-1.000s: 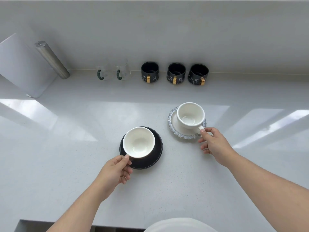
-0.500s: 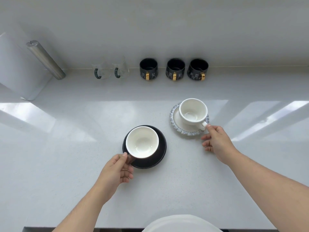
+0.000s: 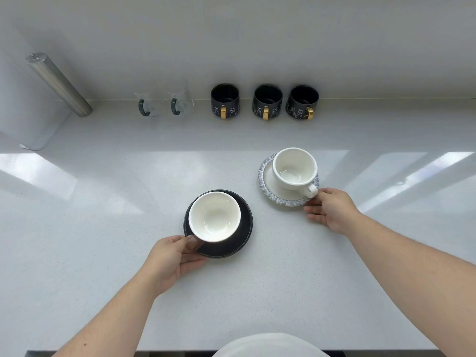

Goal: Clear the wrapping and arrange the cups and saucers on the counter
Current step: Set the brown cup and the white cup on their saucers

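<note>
Plainly, each set lay just ahead of its own hand: the left hand (image 3: 172, 256) pinched the handle of the cup (image 3: 214, 216) on the black saucer (image 3: 239, 243), near the body. The right hand (image 3: 329, 210) curled at the near rim of the blue-edged saucer (image 3: 265, 186), touching the handle of its white cup (image 3: 295, 168), farther out on the tabletop (image 3: 103, 228). Each handle pointed back at its hand, so any shift would likely go forward, toward the mugs (image 3: 267, 103).

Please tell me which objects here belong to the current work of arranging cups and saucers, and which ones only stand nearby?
In the job:
- cup on black saucer, left hand
- white cup on blue-rimmed saucer, right hand

Standing by:
- three black mugs
- two glass cups
- metal cylinder
</note>
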